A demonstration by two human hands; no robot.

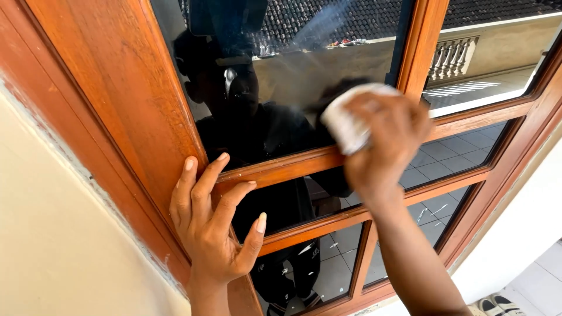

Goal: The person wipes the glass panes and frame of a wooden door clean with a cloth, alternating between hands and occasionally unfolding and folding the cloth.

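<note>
My right hand (383, 143) grips a wad of white cloth (346, 123) and presses it against the large glass pane (293, 76) of a wooden window, low on the pane near its bottom rail. My left hand (213, 225) rests flat with fingers spread on the brown wooden frame (117, 88), where the upright meets the crossbar. A hazy smear shows on the glass above the cloth. The glass reflects a dark figure of a person.
The window has several panes split by wooden bars (418, 52). A cream wall (52, 234) lies to the left. A pale wall and tiled floor with shoes (497, 304) sit at the lower right. Reflections show a balustrade and roof tiles.
</note>
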